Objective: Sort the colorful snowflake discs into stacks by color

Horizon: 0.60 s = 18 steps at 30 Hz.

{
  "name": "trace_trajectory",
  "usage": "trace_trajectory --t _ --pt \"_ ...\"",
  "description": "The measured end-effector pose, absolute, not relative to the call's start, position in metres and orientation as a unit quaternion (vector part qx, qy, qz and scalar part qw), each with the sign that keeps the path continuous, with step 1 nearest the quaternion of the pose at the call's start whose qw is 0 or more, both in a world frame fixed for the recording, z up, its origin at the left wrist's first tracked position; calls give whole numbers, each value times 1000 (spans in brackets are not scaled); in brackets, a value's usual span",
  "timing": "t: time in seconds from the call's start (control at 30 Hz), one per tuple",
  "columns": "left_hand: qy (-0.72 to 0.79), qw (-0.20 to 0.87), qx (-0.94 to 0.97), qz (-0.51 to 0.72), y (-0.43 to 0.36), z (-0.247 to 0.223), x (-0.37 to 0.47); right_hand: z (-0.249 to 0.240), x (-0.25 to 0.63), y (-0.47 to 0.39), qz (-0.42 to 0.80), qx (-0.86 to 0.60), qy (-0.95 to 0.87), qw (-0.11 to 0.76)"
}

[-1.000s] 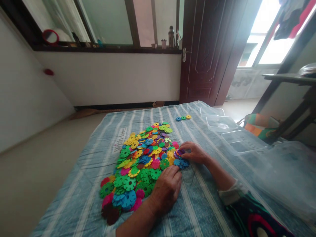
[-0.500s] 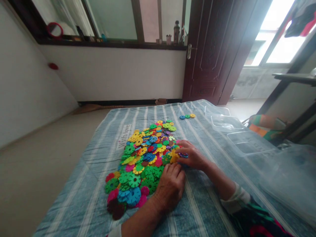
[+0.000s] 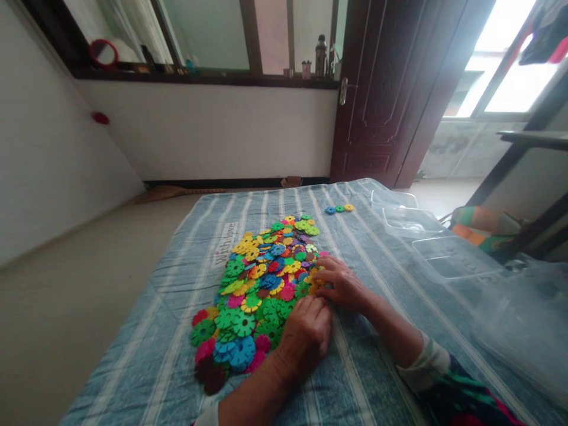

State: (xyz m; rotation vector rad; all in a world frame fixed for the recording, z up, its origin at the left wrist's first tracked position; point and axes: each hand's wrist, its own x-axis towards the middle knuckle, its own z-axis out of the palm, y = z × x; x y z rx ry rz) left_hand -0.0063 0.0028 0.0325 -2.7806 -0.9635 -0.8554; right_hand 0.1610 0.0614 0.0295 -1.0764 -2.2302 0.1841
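Observation:
A heap of colourful notched plastic snowflake discs [image 3: 261, 281] lies spread over the striped cloth. My left hand [image 3: 310, 328] rests at its near right edge with the fingers curled together; whatever they hold, if anything, is hidden beneath. Just beyond, my right hand [image 3: 344, 284] bends its fingers and thumb around yellow snowflake discs [image 3: 316, 281] on the right side of the heap. The two hands almost touch. Farther back, a short row of a blue disc [image 3: 331, 210], a green disc [image 3: 339, 209] and a yellow disc [image 3: 349, 207] lies apart from the heap.
Clear plastic trays [image 3: 446, 260] stand along the right side of the striped cloth [image 3: 173, 331], with a clear plastic bag [image 3: 528, 319] nearer me. A dark red door [image 3: 377, 100] and a window ledge [image 3: 199, 78] with bottles and a mirror are beyond.
My right hand's fingers have drawn in more closely over the yellow discs, and a purple-blue piece near them is now covered. My left hand has barely moved. The view has shifted slightly.

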Motion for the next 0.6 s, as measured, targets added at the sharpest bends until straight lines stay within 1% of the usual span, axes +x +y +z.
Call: trace_trajectory --t 0.17,0.27,0.43,0.6 --pt "-365 95 -867 -325 15 44 -16 34 161 60 84 -403 -856 313" --pt "-434 137 -838 -302 24 52 -26 34 162 61 95 -397 -854 324" --pt "-512 122 -822 -217 28 62 -32 33 162 62 100 -409 -845 330" --pt "-507 110 -830 -205 29 60 -32 31 160 62 83 -433 -840 317"
